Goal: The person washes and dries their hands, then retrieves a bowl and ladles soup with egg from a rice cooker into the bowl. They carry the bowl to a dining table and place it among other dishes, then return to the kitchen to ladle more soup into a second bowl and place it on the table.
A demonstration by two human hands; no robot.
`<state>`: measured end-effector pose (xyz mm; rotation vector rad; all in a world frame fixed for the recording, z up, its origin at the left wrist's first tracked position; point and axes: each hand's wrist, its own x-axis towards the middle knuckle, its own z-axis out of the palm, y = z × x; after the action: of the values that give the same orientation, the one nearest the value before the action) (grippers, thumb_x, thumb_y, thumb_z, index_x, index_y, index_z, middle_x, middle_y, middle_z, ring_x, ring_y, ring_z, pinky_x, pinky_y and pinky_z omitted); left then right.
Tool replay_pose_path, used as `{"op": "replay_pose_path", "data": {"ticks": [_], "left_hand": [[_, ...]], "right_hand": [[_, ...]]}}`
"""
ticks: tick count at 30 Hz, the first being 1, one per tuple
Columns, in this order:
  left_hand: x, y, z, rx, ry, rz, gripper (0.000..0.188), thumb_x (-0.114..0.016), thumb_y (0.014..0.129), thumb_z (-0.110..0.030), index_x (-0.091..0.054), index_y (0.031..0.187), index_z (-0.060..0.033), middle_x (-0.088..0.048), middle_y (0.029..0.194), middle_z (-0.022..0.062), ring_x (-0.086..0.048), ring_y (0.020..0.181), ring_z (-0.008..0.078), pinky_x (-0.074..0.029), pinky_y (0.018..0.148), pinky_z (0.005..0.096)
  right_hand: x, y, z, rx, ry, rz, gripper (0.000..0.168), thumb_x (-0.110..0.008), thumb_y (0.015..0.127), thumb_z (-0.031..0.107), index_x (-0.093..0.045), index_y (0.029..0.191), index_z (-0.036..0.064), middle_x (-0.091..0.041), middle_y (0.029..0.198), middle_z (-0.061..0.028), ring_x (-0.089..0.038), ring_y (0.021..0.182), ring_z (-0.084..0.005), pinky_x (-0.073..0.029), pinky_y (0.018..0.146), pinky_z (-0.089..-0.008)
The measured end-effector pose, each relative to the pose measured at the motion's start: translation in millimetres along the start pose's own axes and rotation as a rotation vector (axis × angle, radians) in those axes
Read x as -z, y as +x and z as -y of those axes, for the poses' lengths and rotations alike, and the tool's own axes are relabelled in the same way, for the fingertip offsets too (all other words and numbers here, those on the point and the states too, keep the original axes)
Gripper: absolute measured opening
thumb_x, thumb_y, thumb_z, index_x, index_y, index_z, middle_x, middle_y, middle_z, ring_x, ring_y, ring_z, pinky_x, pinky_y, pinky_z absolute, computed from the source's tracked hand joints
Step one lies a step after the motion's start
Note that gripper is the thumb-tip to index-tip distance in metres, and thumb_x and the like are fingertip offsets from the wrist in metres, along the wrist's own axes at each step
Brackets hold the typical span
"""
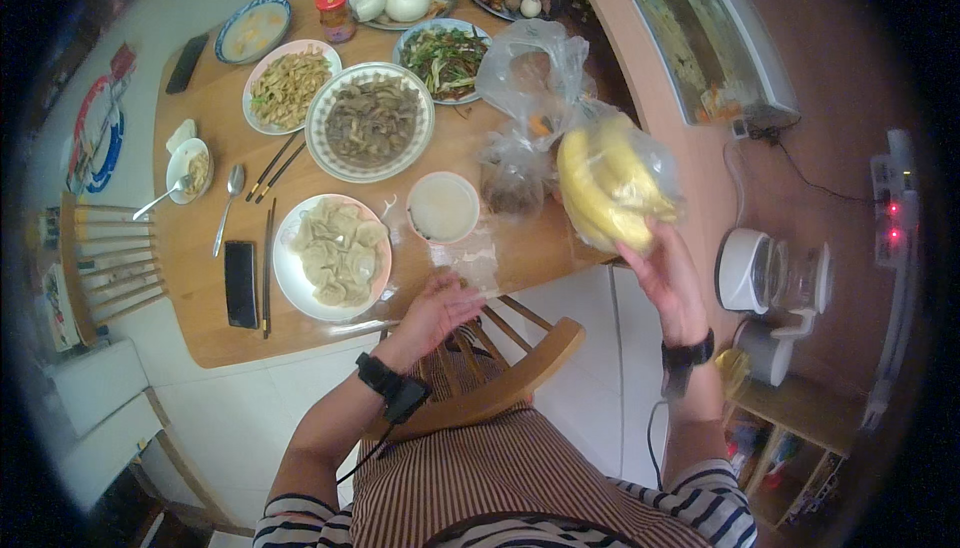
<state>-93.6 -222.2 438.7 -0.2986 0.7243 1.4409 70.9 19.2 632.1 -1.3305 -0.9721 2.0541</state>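
Note:
My right hand (pixel 664 270) grips a clear plastic bag of bananas (pixel 611 180) at the right end of the wooden dining table (pixel 217 338). My left hand (pixel 442 308), fingers apart and holding nothing, hovers by the near table edge. Just beyond it stands a bowl of pale liquid (pixel 442 207), and to its left a plate of dumplings (pixel 341 251). Between bowl and bananas lies a knotted clear bag (pixel 514 184) with dark contents. Behind, another plastic bag (pixel 532 71) rests beside a plate of greens (pixel 444 60).
A wooden chair (pixel 551 356) stands between me and the table. Dishes of mushrooms (pixel 371 120) and sliced food (pixel 289 86), a red-lidded jar (pixel 335 15), chopsticks (pixel 268 270) and a black phone (pixel 241 285) occupy the table. At right, a counter holds a fish tank (pixel 709 45) and a white appliance (pixel 742 270).

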Motion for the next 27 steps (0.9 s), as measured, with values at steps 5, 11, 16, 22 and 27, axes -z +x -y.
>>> {"op": "replay_pose_path", "data": {"ticks": [5,11,16,22,27], "left_hand": [[-25,-10,13,0.134,0.284,0.228,0.049,-0.045,0.095,-0.030,-0.029,0.133,-0.0044,-0.041,0.133,0.0203,-0.050,0.116,0.0304,-0.042,0.098,0.0411],[-96,50,24,0.006,0.090,0.214,0.066,-0.037,0.092,-0.055,-0.022,0.140,-0.0132,-0.038,0.138,0.0113,-0.037,0.127,0.0256,-0.035,0.100,0.0465],[-114,77,41,0.002,0.146,0.304,0.065,-0.035,0.091,-0.058,-0.023,0.141,-0.0168,-0.039,0.138,0.0045,-0.037,0.126,0.0215,-0.032,0.100,0.0456],[-95,74,69,0.031,0.082,0.108,0.049,-0.040,0.096,-0.042,-0.035,0.134,-0.0114,-0.044,0.132,0.0083,-0.044,0.120,0.0212,-0.036,0.100,0.0390],[-104,52,71,-0.128,0.305,-0.217,0.039,-0.050,0.093,-0.027,-0.042,0.125,-0.0070,-0.050,0.120,0.0110,-0.048,0.112,0.0246,-0.042,0.094,0.0360]], "right_hand": [[40,-51,-10,0.097,-0.214,-0.032,0.047,-0.059,0.081,0.001,-0.041,0.124,0.001,-0.054,0.116,-0.0118,-0.059,0.103,-0.0224,-0.057,0.077,-0.0348],[92,-53,-23,0.075,-0.460,0.059,0.059,-0.063,0.074,-0.003,-0.039,0.128,0.001,-0.053,0.118,-0.0093,-0.057,0.102,-0.0170,-0.050,0.082,-0.0258],[119,-13,-53,0.284,-0.675,0.240,0.065,-0.066,0.070,-0.004,-0.039,0.129,0.002,-0.051,0.120,-0.0053,-0.047,0.114,-0.0153,-0.039,0.097,-0.0296],[131,0,-80,0.428,-0.967,0.341,0.061,-0.066,0.067,-0.001,-0.047,0.125,0.003,-0.057,0.116,-0.0098,-0.053,0.110,-0.0182,-0.040,0.095,-0.0308],[141,19,-108,0.488,-1.001,0.259,0.056,-0.067,0.068,0.001,-0.050,0.121,0.003,-0.058,0.116,-0.0149,-0.054,0.110,-0.0255,-0.042,0.094,-0.0335]]}}
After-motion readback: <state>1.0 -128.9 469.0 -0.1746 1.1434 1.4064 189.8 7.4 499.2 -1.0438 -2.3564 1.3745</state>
